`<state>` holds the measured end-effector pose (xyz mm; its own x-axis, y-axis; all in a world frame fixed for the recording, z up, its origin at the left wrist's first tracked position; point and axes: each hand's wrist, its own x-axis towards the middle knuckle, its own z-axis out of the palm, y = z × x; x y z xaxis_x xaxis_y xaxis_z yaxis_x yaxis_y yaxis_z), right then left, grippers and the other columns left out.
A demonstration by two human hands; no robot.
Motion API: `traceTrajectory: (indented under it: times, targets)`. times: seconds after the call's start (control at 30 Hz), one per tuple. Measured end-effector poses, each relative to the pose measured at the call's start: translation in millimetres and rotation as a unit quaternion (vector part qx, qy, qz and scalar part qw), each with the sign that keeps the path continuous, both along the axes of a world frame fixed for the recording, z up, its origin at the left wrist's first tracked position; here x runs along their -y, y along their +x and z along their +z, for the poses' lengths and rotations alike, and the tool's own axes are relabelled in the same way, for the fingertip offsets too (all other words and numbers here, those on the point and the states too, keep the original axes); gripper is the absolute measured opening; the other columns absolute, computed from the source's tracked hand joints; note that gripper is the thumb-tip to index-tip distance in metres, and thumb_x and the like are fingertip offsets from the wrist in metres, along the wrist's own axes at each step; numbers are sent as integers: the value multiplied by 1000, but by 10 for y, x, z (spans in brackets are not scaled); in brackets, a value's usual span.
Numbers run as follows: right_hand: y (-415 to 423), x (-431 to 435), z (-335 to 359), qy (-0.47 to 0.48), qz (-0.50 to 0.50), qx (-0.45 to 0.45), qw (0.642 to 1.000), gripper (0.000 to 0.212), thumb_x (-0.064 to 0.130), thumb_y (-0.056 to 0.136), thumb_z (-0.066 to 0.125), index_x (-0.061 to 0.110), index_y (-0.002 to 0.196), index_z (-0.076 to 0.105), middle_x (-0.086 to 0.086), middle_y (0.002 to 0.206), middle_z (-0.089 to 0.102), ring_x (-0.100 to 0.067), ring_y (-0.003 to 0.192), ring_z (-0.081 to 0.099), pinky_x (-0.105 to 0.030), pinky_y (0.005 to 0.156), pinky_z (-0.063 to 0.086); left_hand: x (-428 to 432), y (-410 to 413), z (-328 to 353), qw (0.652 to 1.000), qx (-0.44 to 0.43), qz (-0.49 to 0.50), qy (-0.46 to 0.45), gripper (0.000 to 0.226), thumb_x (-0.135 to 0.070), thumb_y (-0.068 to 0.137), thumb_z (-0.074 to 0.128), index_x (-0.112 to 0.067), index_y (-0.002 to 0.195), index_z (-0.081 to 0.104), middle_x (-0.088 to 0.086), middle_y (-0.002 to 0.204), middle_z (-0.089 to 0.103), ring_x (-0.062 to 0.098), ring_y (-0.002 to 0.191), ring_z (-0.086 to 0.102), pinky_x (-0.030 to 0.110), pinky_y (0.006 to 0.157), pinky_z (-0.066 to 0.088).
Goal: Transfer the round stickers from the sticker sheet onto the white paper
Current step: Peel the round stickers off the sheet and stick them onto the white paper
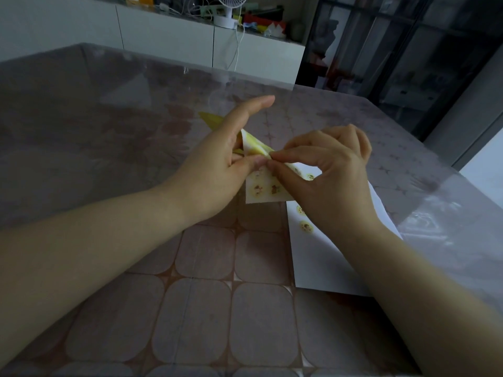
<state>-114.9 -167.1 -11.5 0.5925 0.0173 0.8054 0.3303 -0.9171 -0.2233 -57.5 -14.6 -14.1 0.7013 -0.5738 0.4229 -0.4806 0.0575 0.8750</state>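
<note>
A small sticker sheet [262, 190] with several round yellow stickers is held bent above the table. My left hand [217, 164] grips its upper left part between thumb and fingers, with the index finger pointing away. My right hand [324, 170] pinches the sheet's folded top edge with thumb and forefinger, right beside my left thumb. The white paper [321, 257] lies on the table under my right wrist, with two round stickers [305, 226] stuck near its left edge. Much of the paper is hidden by my right forearm.
The table [190, 308] has a tiled pattern under a clear glossy cover. A yellow scrap [211, 119] lies on it behind my left hand. A white cabinet with a small fan [228, 9] and clutter stands beyond the far edge.
</note>
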Motion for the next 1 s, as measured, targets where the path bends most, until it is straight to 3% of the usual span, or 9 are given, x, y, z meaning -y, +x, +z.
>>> traceTrajectory:
  times: [0.07, 0.13, 0.2, 0.33, 0.47, 0.6, 0.77, 0.9, 1.0]
  targets:
    - [-7, -2, 7, -9, -1, 0, 1000, 16, 37, 78, 66, 25, 84, 75, 16, 84, 62, -14, 90, 43, -20, 94, 17, -3, -1, -4, 1000, 16, 7, 14, 64, -4, 89, 56, -51, 129, 38, 13, 107, 64, 32, 90, 68, 44, 90, 54]
    - [-13, -3, 5, -24, -6, -4, 1000, 16, 36, 80, 64, 25, 82, 76, 13, 83, 66, -16, 90, 45, -34, 97, 22, 2, 4, -7, 999, 23, 14, 23, 62, -10, 87, 56, -53, 128, 39, 16, 106, 64, 41, 89, 66, 47, 88, 54]
    - [-15, 0, 1, -26, -9, -7, 1000, 18, 37, 81, 61, 26, 82, 75, 13, 83, 66, -15, 89, 46, -44, 94, 26, 3, 5, -12, 999, 19, 17, 21, 59, -3, 90, 55, -49, 124, 42, 8, 107, 65, 29, 87, 69, 38, 85, 56]
    - [0, 35, -4, 27, -11, -14, 999, 13, 36, 81, 65, 27, 83, 75, 14, 84, 64, -11, 86, 46, -35, 95, 23, 3, -8, -6, 1000, -6, 8, 11, 50, 5, 91, 51, -37, 118, 51, 1, 110, 65, 14, 87, 71, 27, 79, 56]
    - [-8, 75, 20, 67, 7, -39, 997, 8, 33, 81, 66, 30, 84, 72, 24, 79, 58, -4, 77, 51, -38, 91, 40, 3, -6, -8, 999, -2, 17, 33, 44, 2, 92, 53, -34, 117, 56, -5, 122, 61, 39, 87, 68, 44, 84, 56]
    - [-38, 82, 63, 128, 52, -71, 988, 5, 22, 81, 70, 25, 85, 72, 21, 75, 65, -4, 70, 59, -19, 71, 49, 3, -19, 1, 998, 6, 26, 49, 41, 0, 91, 54, -34, 112, 59, -11, 121, 61, 53, 85, 62, 51, 84, 54]
    - [-48, 74, 65, 145, 73, -104, 981, 11, 18, 82, 70, 25, 89, 72, 17, 77, 67, -3, 72, 63, -14, 72, 50, 3, -16, 3, 997, 5, 44, 56, 38, -1, 91, 55, -34, 108, 60, -10, 115, 65, 45, 84, 67, 49, 82, 55]
    - [-69, 80, 86, 164, 89, -122, 975, 16, 17, 78, 73, 29, 88, 70, 22, 81, 66, 0, 77, 65, -11, 73, 50, -16, -21, 0, 997, 13, 51, 61, 37, -4, 91, 56, -35, 109, 61, 19, 108, 67, 42, 83, 68, 50, 82, 55]
    - [-68, 85, 91, 183, 89, -129, 971, 14, 15, 75, 76, 25, 84, 71, 17, 79, 68, -2, 74, 65, -10, 72, 49, -21, -28, 7, 996, 13, 55, 63, 35, -4, 91, 57, -31, 112, 61, 15, 105, 69, 31, 79, 71, 44, 81, 56]
